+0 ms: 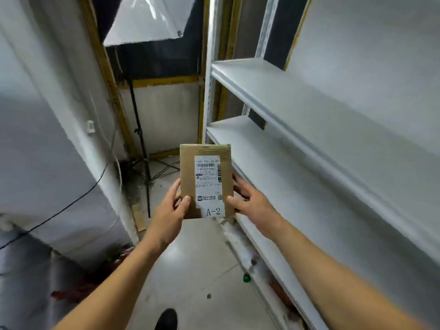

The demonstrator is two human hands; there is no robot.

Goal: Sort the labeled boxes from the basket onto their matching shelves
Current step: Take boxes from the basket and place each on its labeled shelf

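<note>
Between both hands (170,210) (250,201), box (206,181) (A-2)

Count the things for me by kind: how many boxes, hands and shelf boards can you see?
Boxes: 1, the cardboard box marked A-2, held by both hands
Hands: 2, the left hand and the right hand
Shelf boards: 2, the upper shelf and the lower shelf
Total: 5

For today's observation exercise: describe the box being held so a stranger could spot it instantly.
Start at the tall white metal shelving unit along the right. Just left of its lower shelf, both hands, left and right, grip a small flat brown cardboard box. Its white shipping label carries a barcode and, at the bottom, the printed code A-2.
</note>
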